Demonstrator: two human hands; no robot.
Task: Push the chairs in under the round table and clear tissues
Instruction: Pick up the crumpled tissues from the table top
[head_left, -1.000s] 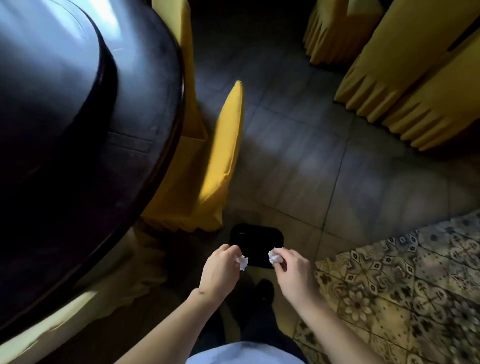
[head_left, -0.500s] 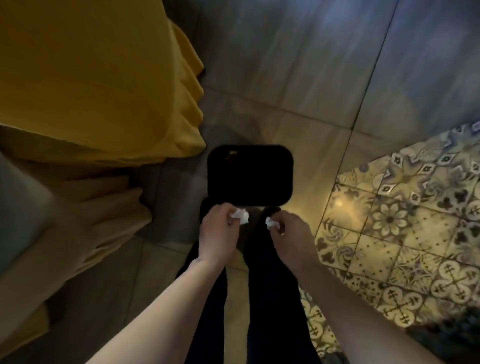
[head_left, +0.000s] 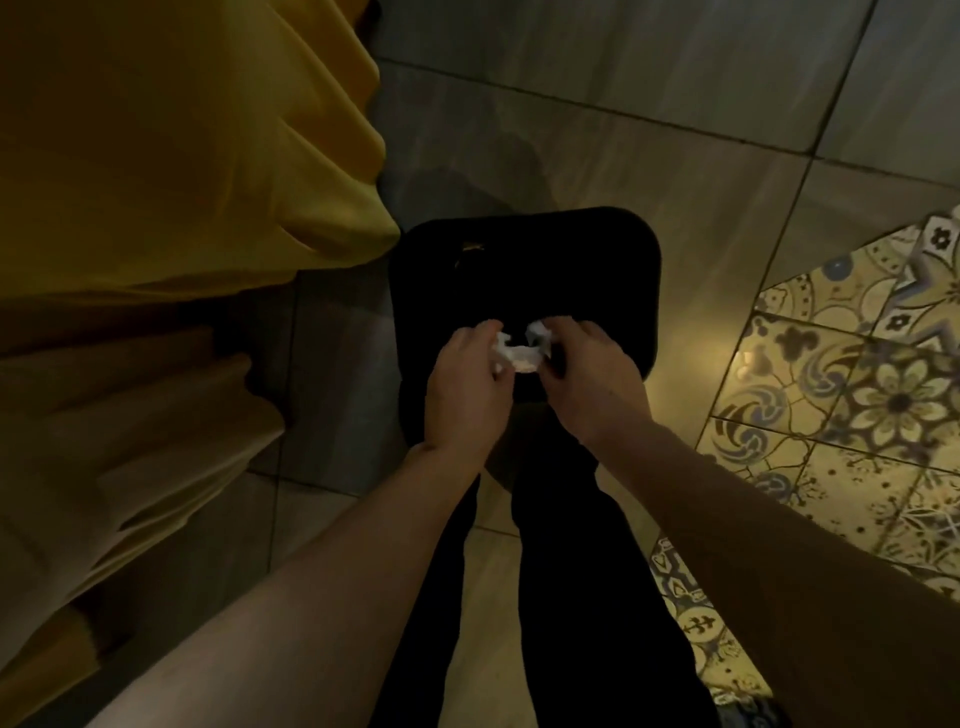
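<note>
Crumpled white tissue (head_left: 519, 351) sits between my two hands, directly above the open mouth of a black bin (head_left: 524, 270) on the floor. My left hand (head_left: 465, 387) pinches the tissue's left end, fingers curled. My right hand (head_left: 589, 376) pinches its right end. Whether this is one piece or two touching pieces I cannot tell. A chair in a yellow cover (head_left: 171, 140) fills the upper left, its skirt reaching the bin's left rim. The round table is out of view.
A pale cloth (head_left: 114, 426) hangs at the left below the yellow cover. Grey floor tiles (head_left: 649, 78) lie beyond the bin. Patterned tiles (head_left: 857, 395) cover the floor at the right. My dark trouser legs (head_left: 571, 597) stand just behind the bin.
My view dropped from the table and chairs down onto the bin. Both hands moved forward over its mouth and came together, so the tissue pieces now meet.
</note>
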